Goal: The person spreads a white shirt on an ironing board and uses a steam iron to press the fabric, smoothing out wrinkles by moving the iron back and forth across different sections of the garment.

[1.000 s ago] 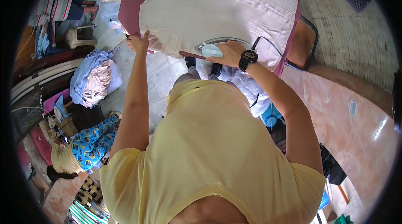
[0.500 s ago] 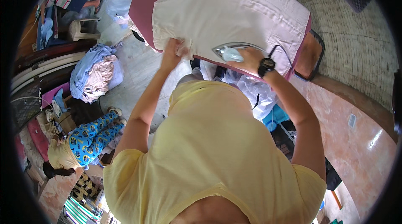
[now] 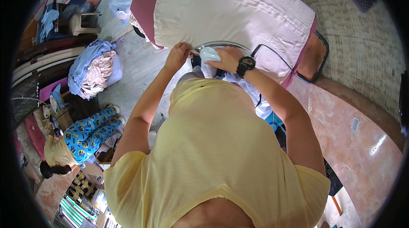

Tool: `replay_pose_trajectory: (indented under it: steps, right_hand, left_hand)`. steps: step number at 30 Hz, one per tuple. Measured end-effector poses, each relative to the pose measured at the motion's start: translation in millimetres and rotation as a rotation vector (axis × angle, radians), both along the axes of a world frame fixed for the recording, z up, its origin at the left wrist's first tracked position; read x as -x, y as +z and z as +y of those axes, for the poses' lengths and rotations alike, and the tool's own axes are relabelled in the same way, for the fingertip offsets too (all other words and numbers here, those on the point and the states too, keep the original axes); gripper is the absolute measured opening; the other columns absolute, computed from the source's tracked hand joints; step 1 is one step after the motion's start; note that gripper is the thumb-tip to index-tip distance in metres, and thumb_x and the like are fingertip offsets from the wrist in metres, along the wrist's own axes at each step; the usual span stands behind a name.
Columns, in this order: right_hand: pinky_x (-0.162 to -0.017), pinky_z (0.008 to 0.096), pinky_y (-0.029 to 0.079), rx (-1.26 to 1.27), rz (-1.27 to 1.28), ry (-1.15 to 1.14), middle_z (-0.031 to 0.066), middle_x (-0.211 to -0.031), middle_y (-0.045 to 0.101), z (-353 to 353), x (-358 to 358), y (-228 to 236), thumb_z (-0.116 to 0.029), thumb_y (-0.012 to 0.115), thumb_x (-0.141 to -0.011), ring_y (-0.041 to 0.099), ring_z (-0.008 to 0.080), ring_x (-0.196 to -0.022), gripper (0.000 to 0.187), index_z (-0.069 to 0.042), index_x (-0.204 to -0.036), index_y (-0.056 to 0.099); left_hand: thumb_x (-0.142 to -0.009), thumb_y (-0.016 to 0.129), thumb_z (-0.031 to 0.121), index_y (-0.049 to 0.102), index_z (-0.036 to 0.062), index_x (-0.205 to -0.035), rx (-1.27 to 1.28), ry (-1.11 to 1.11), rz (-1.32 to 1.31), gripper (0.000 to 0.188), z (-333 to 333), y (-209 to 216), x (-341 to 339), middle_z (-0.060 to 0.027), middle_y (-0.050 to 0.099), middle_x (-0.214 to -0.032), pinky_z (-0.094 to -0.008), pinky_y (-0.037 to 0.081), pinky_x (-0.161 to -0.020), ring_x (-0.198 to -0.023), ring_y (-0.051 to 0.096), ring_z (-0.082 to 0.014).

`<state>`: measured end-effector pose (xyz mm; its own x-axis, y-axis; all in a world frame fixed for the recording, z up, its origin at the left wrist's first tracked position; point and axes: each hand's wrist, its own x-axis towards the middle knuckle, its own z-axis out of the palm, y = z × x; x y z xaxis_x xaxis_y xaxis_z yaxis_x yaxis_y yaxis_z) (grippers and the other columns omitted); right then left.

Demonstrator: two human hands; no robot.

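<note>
Upper centre: left hand (image 3: 180, 53) pinches cloth (image 3: 213, 17), fingers narrow; right hand (image 3: 230, 59) wraps around iron (image 3: 209, 54). Centre: plastic bag (image 3: 264, 107), contents unclear.

- Pale, grey-veined floor (image 3: 134, 66) spread across the left.
- A cream plastic stool (image 3: 76, 24) stood there, near the upper left.
- On the right, a pink marbled surface (image 3: 330, 115) bore a small pale plate (image 3: 354, 124) and a bright streak of light (image 3: 378, 145).
- A brown ledge (image 3: 362, 101) bordered it.
</note>
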<state>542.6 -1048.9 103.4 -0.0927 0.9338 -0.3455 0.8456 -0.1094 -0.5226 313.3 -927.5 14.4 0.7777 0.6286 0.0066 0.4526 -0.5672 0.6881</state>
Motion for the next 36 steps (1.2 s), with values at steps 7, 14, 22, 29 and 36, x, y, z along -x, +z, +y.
replay_pose_trajectory:
  steps: [7, 14, 22, 29, 36]
  right_hand:
    - [-0.078, 0.0456, 0.055, 0.037, 0.090, -0.108, 0.0194, -0.096, 0.070, -12.4, -8.3, 1.8, -0.064, 0.061, -0.081, 0.068, 0.0353, -0.089, 0.063, -0.009, -0.113, 0.066]
    - [-0.077, 0.0504, 0.053, -0.049, -0.036, -0.227, 0.0199, -0.088, 0.070, 47.5, 27.0, -5.7, -0.064, 0.033, -0.095, 0.068, 0.0385, -0.085, 0.070, -0.005, -0.089, 0.070]
    - [-0.071, 0.0527, 0.051, 0.073, -0.349, -0.487, 0.0171, -0.078, 0.067, -129.2, -140.7, -8.0, -0.032, 0.045, -0.089, 0.067, 0.0371, -0.079, 0.030, -0.012, -0.085, 0.066]
    - [-0.080, 0.0500, 0.052, 0.176, -0.360, -0.760, 0.0193, -0.082, 0.070, -153.5, -167.7, -6.9, -0.042, 0.036, -0.093, 0.068, 0.0385, -0.083, 0.053, -0.005, -0.077, 0.071]
    - [-0.083, 0.0491, 0.052, 0.105, -0.312, -0.885, 0.0206, -0.078, 0.068, -99.9, -124.5, -2.7, -0.045, 0.034, -0.094, 0.067, 0.0403, -0.083, 0.058, -0.003, -0.079, 0.070]
  left_hand:
    - [-0.078, 0.069, 0.000, 0.062, 0.0010, -0.100, 0.153, 0.235, -0.169, 0.023, 36.5, -12.2, 24.1, -0.0148, 0.064, -0.094, -0.0379, 0.049, -0.076, -0.088, 0.062, -0.0298]
    - [-0.086, 0.058, 0.002, 0.053, 0.0052, -0.124, -0.415, 0.154, -0.146, 0.039, 99.4, 9.0, -37.2, -0.0177, 0.050, -0.131, -0.0457, 0.039, -0.101, -0.122, 0.047, -0.0387]
    - [-0.100, 0.043, 0.037, 0.034, 0.0227, -0.151, -0.525, -0.131, 0.172, 0.054, 87.6, -19.2, -45.8, -0.0036, 0.026, -0.159, -0.0514, 0.017, -0.117, -0.147, 0.021, -0.0301]
    - [-0.100, 0.043, 0.035, 0.036, 0.0194, -0.149, -0.516, -0.146, 0.106, 0.052, 84.8, -18.5, -48.3, -0.0057, 0.030, -0.157, -0.0519, 0.017, -0.116, -0.145, 0.023, -0.0331]
    - [-0.100, 0.043, 0.035, 0.038, 0.0188, -0.149, -0.507, -0.153, 0.110, 0.052, 88.5, -20.7, -46.6, -0.0066, 0.030, -0.157, -0.0524, 0.017, -0.116, -0.145, 0.024, -0.0340]
